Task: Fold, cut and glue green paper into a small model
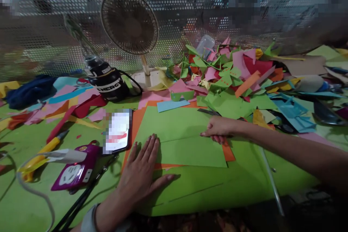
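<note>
A green sheet lies over orange sheets, with a thin line or edge running across its middle. My left hand rests flat, fingers spread, on the sheet's left part and lower left edge. Above the sheet's right side, my right hand is closed, its fingertips near the right end of that line; what it holds, if anything, I cannot make out. Dark scissors-like blades show just behind it. A small blue paper strip lies along the sheet's top edge.
Left of the sheets are a phone, a purple case and a yellow cutter. Behind stand a black bottle and a fan. Colored paper scraps pile up at the back right. A metal rod lies at the front right.
</note>
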Demonstrator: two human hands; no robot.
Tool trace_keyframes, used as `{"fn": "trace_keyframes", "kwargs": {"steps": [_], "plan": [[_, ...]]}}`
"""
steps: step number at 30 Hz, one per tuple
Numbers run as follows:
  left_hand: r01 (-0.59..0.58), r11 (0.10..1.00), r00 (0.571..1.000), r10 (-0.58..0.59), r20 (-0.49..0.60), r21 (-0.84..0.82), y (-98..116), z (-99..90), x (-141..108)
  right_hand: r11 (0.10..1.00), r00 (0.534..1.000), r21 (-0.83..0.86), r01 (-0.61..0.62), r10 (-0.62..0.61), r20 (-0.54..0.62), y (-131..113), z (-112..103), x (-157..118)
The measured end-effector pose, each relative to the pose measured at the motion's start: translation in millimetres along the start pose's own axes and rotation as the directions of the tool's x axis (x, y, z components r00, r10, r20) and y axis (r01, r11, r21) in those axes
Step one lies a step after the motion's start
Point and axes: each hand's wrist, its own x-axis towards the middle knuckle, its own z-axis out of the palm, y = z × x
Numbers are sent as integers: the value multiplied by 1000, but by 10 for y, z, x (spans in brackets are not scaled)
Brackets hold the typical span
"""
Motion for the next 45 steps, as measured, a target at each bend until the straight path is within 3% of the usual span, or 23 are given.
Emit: {"fn": "trace_keyframes", "kwargs": {"steps": [5,9,13,16,20,23,26,29,31,37,45], "plan": [[-14,1000,1000,14,-8,18,-10,6,1,1000,998,2,-30,30,-56,208,-139,-170],[0,1000,999,1,-41,28,11,38,3,1000,991,13,5,-4,-133,94,-163,-241],[21,999,999,-19,-41,43,40,76,-11,987,968,-28,159,-161,-191,-173,32,-118],[27,999,1000,-27,-4,26,12,58,-17,980,971,-107,167,-182,-152,-284,214,56],[37,997,994,-30,109,-68,-118,-167,123,981,982,-109,159,-169,-89,-250,295,228],[147,977,976,-117,183,-157,-204,-432,417,983,983,-91,161,-167,-69,-194,279,291],[317,900,911,-202,360,-298,-198,-571,775,981,983,-86,172,-177,-53,-172,273,325],[526,684,755,-102,648,-505,-132,-495,1042,980,981,-81,183,-188,-53,-171,281,336],[610,573,694,-53,718,-548,-105,-380,1135,979,980,-77,189,-193,-49,-171,284,334],[709,458,595,20,803,-537,-176,-188,1202,981,982,-57,187,-188,-27,-143,274,355],[764,427,533,7,846,-484,-394,-233,1086,984,984,-42,176,-176,-13,-148,276,377]]}}
